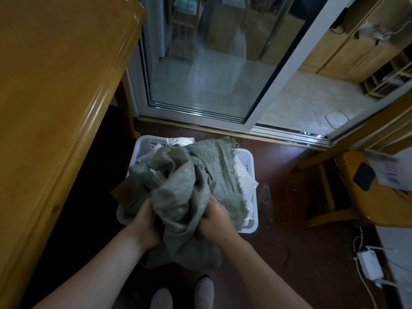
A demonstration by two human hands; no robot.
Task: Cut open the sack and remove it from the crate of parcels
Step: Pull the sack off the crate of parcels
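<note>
Head view, the only one: sack (187, 186) is bunched in a heap over the white crate (249, 161), low in frame around 6 o'clock. Most of it is above the rim, with the tail hanging over the near wall toward the feet (204, 286). Left hand (146, 221) has its fingers curled into the cloth at the heap's 7 o'clock. Right hand (216, 216) is clenched on a fold at 5 o'clock. Both are full fists on cloth, nothing else held, no blade visible. Frayed edge (236, 175) runs down the 3 o'clock side, so I read the cut as done and this as the lift-out. Risks: a boxy item (157, 175) sits in a pocket of the sack at about 10 o'clock of the heap. Pull straight up and it likely rides along, then drops to the floor. White parcels (245, 181) on the 3 o'clock side touch the frayed threads, so a snagged strand could drag a bag over the rim. Crate looks like light plastic. If cloth is trapped under the parcels, it may tip or slide toward the person. Table (55, 85) at 9 o'clock and chair (356, 197) at 3 o'clock limit swing room, so a wide yank clips one. Can't tell how much sack lies under the load.
</note>
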